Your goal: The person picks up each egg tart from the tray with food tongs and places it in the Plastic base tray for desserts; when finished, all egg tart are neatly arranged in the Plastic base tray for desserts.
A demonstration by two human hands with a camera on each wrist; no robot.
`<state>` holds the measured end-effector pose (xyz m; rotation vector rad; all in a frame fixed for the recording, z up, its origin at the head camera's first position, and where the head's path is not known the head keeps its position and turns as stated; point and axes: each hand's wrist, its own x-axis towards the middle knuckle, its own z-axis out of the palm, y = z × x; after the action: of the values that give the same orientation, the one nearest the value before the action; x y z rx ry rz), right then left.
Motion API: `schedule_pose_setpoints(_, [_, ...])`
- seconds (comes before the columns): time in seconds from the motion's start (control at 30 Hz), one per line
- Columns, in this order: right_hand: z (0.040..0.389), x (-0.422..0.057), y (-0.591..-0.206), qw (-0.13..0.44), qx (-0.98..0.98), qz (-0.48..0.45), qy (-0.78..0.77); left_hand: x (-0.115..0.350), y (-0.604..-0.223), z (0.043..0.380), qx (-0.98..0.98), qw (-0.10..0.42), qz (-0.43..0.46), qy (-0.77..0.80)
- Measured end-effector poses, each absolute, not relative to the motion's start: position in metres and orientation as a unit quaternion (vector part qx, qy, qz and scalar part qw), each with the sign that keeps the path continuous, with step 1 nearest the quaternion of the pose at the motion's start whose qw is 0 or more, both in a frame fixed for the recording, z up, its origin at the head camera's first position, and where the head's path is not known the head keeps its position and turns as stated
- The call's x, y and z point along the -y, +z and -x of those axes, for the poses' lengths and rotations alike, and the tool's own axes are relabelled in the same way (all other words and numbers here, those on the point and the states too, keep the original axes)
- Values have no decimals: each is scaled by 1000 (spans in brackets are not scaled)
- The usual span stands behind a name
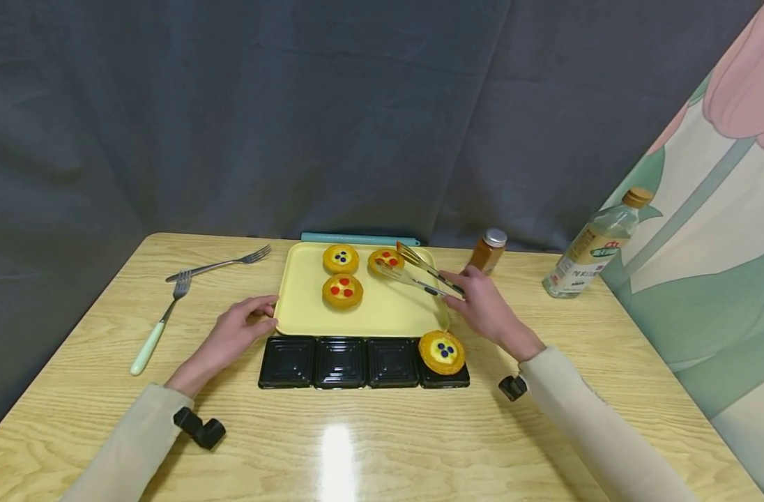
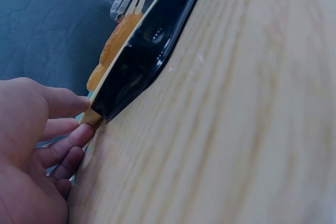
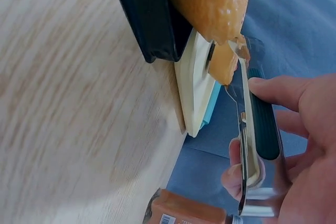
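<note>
My right hand grips metal tongs with dark grip pads. In the head view, the tongs' parted ends reach around the back right tart, which has red pieces on top. My left hand pinches the near left corner of the pale yellow tray between thumb and fingers. Also on that tray are a tart with dark blue dots and another red-topped tart. Along the tray's near side lies a black four-part container; its rightmost compartment holds a blue-dotted tart.
Two forks lie to the left, one all metal and one with a pale green handle. Behind the tray runs a teal strip. A brown jar with a silver lid and a labelled bottle stand at the back right.
</note>
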<state>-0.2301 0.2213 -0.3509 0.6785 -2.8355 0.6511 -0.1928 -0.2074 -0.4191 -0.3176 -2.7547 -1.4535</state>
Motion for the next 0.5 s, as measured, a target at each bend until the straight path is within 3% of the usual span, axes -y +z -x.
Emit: schedule_pose_setpoints(0.5, [235, -217, -350, 69, 952, -221, 203, 207, -418, 192, 878, 5, 101, -468])
